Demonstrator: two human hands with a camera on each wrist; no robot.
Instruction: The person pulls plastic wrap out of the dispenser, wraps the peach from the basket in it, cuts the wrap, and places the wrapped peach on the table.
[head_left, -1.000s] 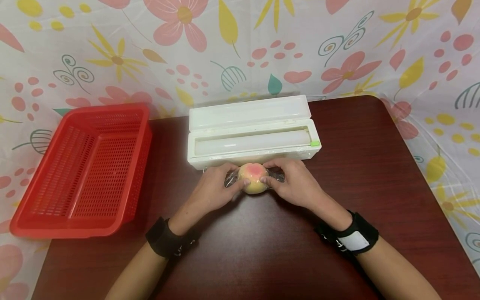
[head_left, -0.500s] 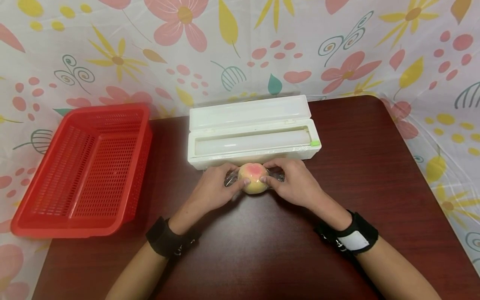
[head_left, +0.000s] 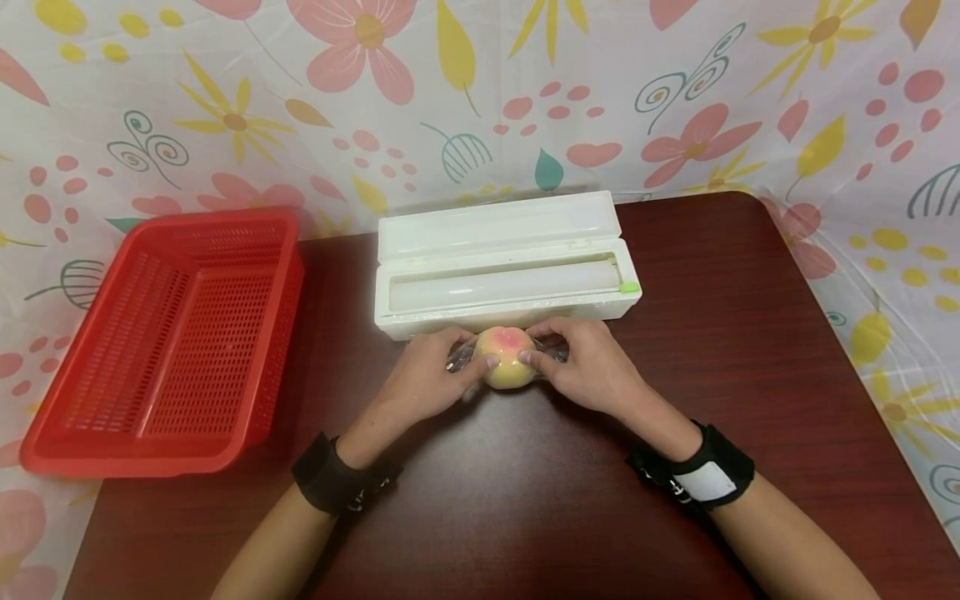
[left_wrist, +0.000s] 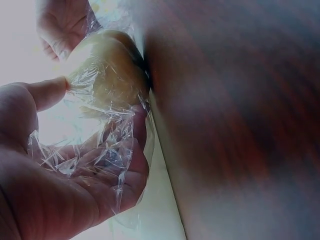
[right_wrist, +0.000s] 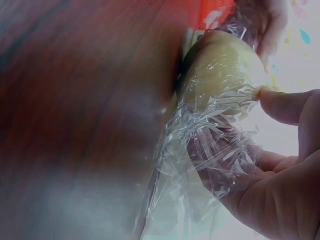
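Note:
A yellow peach with a pink patch (head_left: 507,373) sits on the table between both hands, wrapped in clear cling film (right_wrist: 172,150). My left hand (head_left: 427,375) grips its left side, thumb on the near face and fingers round behind. From the right, my right hand (head_left: 592,367) holds it the same way. Loose, crinkled film bunches out at both sides and lies across the fingers in the wrist views. Just behind the peach stands a white cling film box (head_left: 502,312), its lid raised, with a roll (head_left: 502,285) inside. The peach's underside is hidden.
A red perforated plastic basket (head_left: 262,400) stands at the left of the dark wooden table (head_left: 510,517). A green slider (head_left: 628,287) sits at the box's right front edge. Floral cloth (head_left: 480,92) hangs behind and beside the table.
Hardly anything differs. The peach seems to have tilted very slightly between the thumbs, while both hands stay in place around it.

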